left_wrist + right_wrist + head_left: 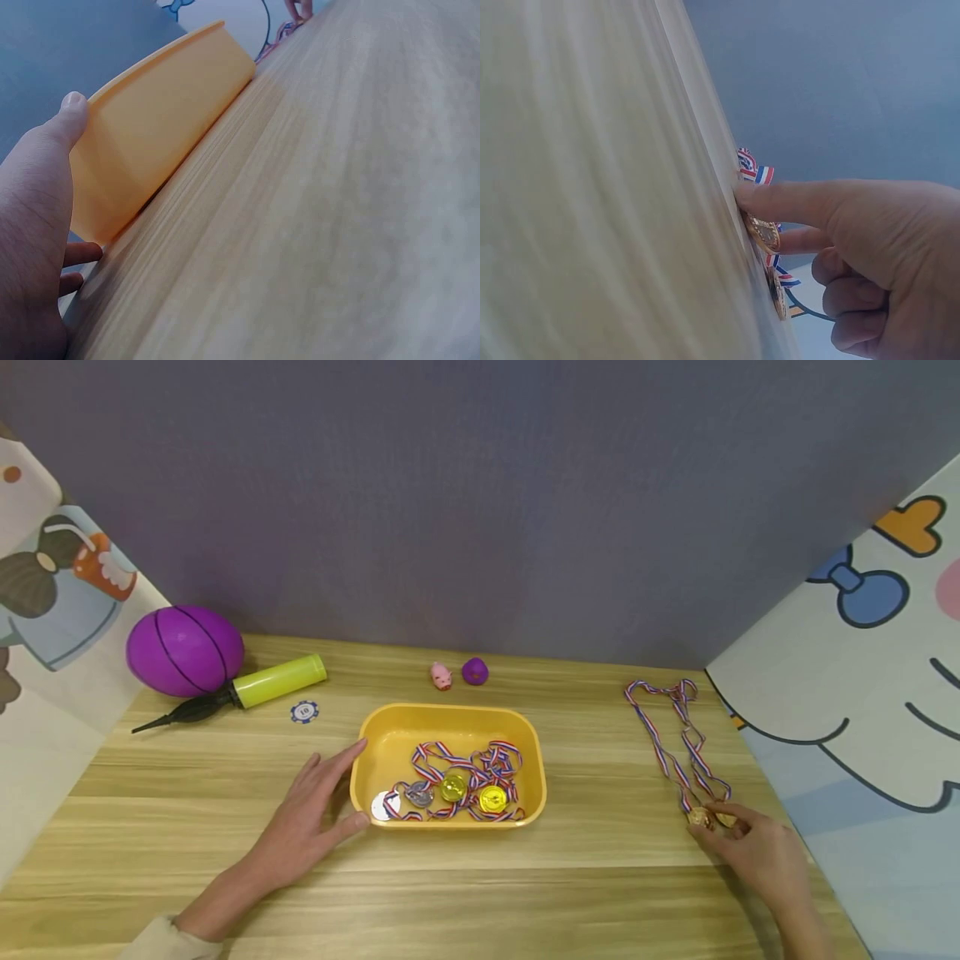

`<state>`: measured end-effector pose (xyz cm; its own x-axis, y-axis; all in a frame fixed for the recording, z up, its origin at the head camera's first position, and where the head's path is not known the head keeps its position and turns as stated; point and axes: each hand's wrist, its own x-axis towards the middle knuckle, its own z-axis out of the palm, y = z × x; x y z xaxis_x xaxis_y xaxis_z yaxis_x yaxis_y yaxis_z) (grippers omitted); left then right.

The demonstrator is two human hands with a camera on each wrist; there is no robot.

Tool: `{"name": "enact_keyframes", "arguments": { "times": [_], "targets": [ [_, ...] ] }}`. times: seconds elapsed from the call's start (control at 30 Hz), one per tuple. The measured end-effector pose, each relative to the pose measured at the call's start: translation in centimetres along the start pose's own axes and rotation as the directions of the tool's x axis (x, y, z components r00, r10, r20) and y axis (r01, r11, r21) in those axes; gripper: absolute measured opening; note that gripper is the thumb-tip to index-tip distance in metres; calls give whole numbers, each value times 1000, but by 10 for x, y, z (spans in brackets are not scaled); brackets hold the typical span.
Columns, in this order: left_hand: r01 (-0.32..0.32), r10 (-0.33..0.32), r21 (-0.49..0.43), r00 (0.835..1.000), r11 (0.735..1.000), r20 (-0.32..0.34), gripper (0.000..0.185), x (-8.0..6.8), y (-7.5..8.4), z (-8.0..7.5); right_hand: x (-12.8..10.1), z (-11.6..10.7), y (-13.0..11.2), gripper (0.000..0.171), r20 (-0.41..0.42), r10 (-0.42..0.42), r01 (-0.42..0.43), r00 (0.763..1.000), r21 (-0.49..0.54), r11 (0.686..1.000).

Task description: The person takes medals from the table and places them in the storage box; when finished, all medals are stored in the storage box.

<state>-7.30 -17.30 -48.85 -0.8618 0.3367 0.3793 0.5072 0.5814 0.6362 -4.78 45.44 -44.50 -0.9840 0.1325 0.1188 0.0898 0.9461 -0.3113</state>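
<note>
We see a wide, light wooden worktop with a purple oval ball and a yellow-green tube pump at the far left. In the middle sits a yellow plastic tray holding shiny medals with striped ribbons. Our left hand rests flat against the tray's left end, its fingers straight and a little apart. On the right side lie two gold medals on red, white and blue ribbons. Our right hand pinches one gold disc with bent fingers. A small pink pig toy, a small purple toy and a blue chip lie behind the tray.
</note>
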Motion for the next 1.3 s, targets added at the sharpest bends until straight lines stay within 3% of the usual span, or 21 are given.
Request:
{"name": "enact_keyframes", "arguments": {
  "times": [0.33, 0.43, 0.53, 0.63, 0.77, 1.0, 1.23, 1.3],
  "targets": [
    [3, -3, 0, 1000, 1000, 5, 95, 0, 0, 0, 2, 0, -3, 52, 45, 25, -25, 999, -9, 1000],
    [1, -1, 1, 1000, 1000, 4, 95, 0, 1, -1, 2, 2, -5, 47, 8, -36, 37, 999, -33, 999],
    [1, -1, 1, 1000, 1000, 3, 95, 0, 1, -1, 2, 6, -8, 41, -95, -139, 134, 986, -58, 989],
    [1, -1, 1, 1000, 1000, 2, 94, 0, 1, -1, 4, 11, -11, 40, -206, -214, 204, 955, -70, 976],
    [2, -2, 2, 1000, 1000, 1, 94, 0, 1, 0, 7, 12, -14, 39, -309, -251, 240, 917, -72, 968],
    [6, -6, 5, 1000, 1000, 3, 94, 1, 1, -1, 14, 8, -27, 41, -420, -273, 293, 866, -18, 956],
    [15, -15, 1, 1000, 1000, 9, 94, 1, 1, -1, 27, 9, -50, 46, -549, -407, 483, 729, -8, 876],
    [17, -17, 2, 1000, 1000, 10, 94, 0, 0, 0, 30, 10, -57, 48, -574, -418, 518, 704, 12, 855]
  ]
}}
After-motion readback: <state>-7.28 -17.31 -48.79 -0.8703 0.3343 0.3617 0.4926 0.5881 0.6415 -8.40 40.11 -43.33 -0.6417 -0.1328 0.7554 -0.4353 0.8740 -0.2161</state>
